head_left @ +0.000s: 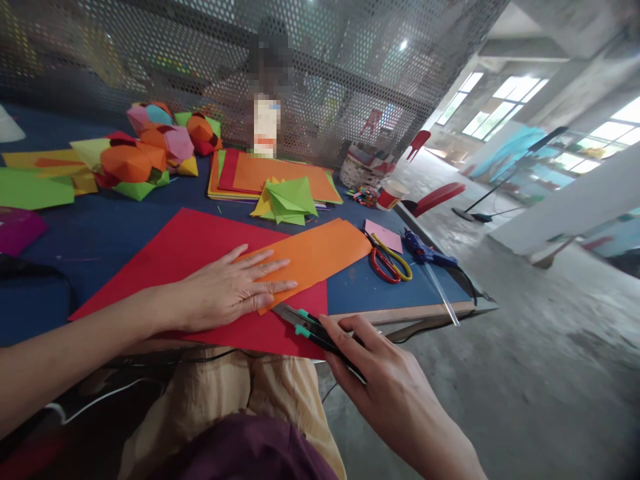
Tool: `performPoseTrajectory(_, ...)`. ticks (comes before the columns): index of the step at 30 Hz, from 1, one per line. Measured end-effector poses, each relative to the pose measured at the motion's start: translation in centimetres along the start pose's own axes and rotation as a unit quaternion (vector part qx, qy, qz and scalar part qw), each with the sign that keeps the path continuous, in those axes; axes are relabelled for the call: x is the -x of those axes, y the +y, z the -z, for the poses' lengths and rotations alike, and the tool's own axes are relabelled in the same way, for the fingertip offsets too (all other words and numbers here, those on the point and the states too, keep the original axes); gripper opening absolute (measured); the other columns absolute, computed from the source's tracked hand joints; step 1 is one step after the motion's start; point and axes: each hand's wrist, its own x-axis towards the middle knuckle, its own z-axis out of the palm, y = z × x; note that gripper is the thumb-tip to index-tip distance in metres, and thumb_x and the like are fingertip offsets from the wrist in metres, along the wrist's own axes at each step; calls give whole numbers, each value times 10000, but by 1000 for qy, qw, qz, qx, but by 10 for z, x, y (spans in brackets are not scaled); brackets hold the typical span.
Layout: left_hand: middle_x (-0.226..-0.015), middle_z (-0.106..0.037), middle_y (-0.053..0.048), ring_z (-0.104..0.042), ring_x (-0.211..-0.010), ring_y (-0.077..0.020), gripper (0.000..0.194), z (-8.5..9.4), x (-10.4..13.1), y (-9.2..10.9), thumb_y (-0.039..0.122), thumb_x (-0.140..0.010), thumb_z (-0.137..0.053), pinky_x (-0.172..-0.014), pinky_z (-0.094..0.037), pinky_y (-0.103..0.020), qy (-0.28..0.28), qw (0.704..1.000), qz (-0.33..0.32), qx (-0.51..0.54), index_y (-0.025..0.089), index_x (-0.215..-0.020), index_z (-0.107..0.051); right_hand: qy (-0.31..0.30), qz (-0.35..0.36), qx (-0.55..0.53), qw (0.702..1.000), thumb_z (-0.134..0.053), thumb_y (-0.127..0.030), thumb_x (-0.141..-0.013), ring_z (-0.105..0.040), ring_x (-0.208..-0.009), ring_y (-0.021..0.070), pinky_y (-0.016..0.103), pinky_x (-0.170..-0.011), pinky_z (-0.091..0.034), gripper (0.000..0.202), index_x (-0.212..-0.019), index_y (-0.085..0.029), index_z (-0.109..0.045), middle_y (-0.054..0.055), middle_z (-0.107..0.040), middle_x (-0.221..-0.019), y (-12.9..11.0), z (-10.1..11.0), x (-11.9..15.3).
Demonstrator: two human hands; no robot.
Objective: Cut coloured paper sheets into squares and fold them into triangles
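My left hand (235,287) lies flat with its fingers spread, pressing on the left end of a folded orange paper strip (315,253). Beneath the strip a large red paper sheet (170,267) covers the front of the table. My right hand (373,357) is closed around a black and teal utility knife (320,333). The knife's blade (283,310) points left and meets the lower left end of the orange strip, close to my left fingers. Whether the blade sits inside the fold I cannot tell.
Scissors (387,260), a pink paper piece (384,235) and a blue glue gun (425,250) lie at the right edge. Behind stand a paper stack (280,177), green paper pieces (290,200), a paper cup (391,195) and folded paper shapes (133,163). A perforated metal panel (320,80) closes the back.
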Motion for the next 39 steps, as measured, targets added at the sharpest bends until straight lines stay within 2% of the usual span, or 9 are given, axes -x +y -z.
performPoseTrajectory(6,-1730,-131,103,-29,-1622,-258,537,-1,1,0,658,-1051,-126,-1266,-9,-616,0,1000,0,-5,544,-1556,-271,-9,-7,-4,1000,-456,-223,-1054,-751,-914,217,342,-704,-661,368,-1397,-181,-582,126,-677,-1201,-1,0,0)
performPoseTrajectory(12,-1726,-138,116,-46,-1621,-249,517,-3,0,-2,652,-1055,-136,-1269,-29,-608,4,1000,0,-5,563,-1551,-256,-11,0,9,1000,-454,-220,-1052,-755,-905,218,339,-660,-666,372,-1401,-178,-577,119,-681,-1195,-2,1,0)
performPoseTrajectory(20,-1728,-148,103,-37,-1622,-247,547,-1,1,0,659,-1049,-115,-1269,-10,-609,2,1000,0,-2,536,-1561,-266,-9,2,32,999,-466,-221,-1046,-762,-894,224,329,-631,-662,369,-1390,-181,-593,118,-690,-1181,-4,1,-2)
performPoseTrajectory(29,-1728,-152,105,-41,-1622,-238,544,-1,1,0,636,-1057,-100,-1270,-1,-604,0,1000,2,1,529,-1567,-259,-7,0,30,1000,-456,-235,-1053,-758,-912,215,324,-693,-666,363,-1384,-183,-597,126,-688,-1185,-5,-2,0)
performPoseTrajectory(32,-1727,-152,110,-44,-1622,-239,525,-1,1,1,610,-1068,-125,-1272,-3,-599,1,1000,6,0,526,-1568,-262,-3,3,42,999,-460,-221,-1047,-764,-889,219,322,-653,-666,372,-1391,-170,-593,131,-693,-1179,-6,-1,-1)
performPoseTrajectory(39,-1718,-214,67,-90,-1618,-262,525,0,0,1,576,-1078,-165,-1273,-22,-593,15,1000,-2,10,475,-1568,-325,-9,-4,46,999,-461,-226,-1047,-763,-901,229,333,-642,-667,377,-1395,-175,-598,130,-697,-1180,-6,-1,-3)
